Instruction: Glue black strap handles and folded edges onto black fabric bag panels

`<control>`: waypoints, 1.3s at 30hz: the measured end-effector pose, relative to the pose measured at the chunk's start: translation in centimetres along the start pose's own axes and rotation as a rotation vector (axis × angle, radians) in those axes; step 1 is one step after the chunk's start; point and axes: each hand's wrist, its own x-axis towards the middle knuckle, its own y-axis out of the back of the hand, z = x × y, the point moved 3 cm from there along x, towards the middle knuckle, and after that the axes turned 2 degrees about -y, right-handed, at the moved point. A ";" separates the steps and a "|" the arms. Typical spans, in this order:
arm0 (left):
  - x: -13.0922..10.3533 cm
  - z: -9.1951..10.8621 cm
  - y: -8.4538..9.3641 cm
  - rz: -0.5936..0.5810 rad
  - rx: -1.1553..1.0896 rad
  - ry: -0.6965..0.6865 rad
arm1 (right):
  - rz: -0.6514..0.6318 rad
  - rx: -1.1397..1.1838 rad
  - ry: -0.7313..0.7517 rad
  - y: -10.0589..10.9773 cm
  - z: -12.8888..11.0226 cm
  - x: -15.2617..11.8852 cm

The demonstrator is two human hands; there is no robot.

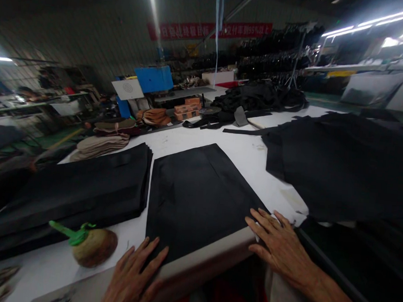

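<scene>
- Lying at left: a dark stack (95, 185) on the white table (174, 139).
- Bottom centre: left hand (136, 270), fingers spread at a black sheet's (198, 197) near corner.
- Centre: that sheet, flat.
- Lower right: right hand (279, 244), fingers spread over its right corner.

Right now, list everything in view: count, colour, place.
table: one, white, centre
flat piece: one visible, black, near edge
stack: one, black, left
round object: one, brown with green top, near left
loose pieces: several, black, right
strips: several, black, far end
beige pile: one, beige, behind stack
brown pile: one, brown, farther back
boxes: several, orange, beside brown pile
panel: one, blue, back
board: one, pale, beside panel
banner: one, red, back wall
lamps: several, white, overhead
rest: too dim
left hand: one, bare, piece's near left corner
right hand: one, bare, near right corner
</scene>
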 end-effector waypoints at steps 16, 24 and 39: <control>0.3 1.3 1.3 -0.206 -0.233 0.143 | 0.125 -0.048 0.066 -1.8 0.5 -0.7; 0.5 1.6 1.2 -0.223 -0.243 0.130 | 0.107 -0.048 0.080 -1.6 0.4 -0.6; 0.2 1.2 -0.1 -0.101 -0.114 0.059 | -0.088 -0.044 0.137 0.3 0.7 -0.1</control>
